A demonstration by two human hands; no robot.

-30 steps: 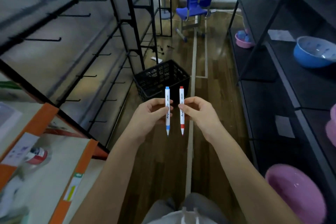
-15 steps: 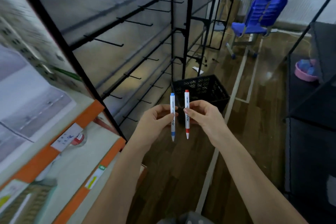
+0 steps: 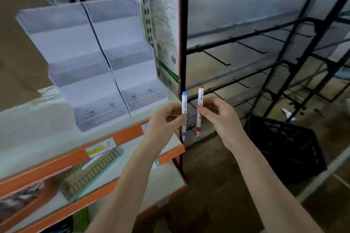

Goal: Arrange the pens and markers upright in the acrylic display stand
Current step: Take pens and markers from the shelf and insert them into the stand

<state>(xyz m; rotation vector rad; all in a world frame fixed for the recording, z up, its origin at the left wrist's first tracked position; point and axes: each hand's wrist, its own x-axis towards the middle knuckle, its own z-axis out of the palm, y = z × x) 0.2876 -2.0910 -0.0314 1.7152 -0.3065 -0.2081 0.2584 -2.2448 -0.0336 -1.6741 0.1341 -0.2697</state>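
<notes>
— White barrels, both of them? What did each hand have?

— Yes. The left hand (image 3: 163, 123) pinched the blue-capped marker (image 3: 184, 114) between thumb and curled fingers at mid-barrel; the right hand (image 3: 219, 114) pinched the red-capped marker (image 3: 199, 108) the same way. Both markers stood upright, side by side, just apart.

— And against the acrylic stand (image 3: 98, 62)?

— The markers were to the right of the stand and lower, past the shelf's corner, not touching it. The stand's stepped tiers sat on the orange-edged shelf (image 3: 113, 141).

— Anything right of the stand?

— A black crate (image 3: 287, 145) on the floor.
</notes>
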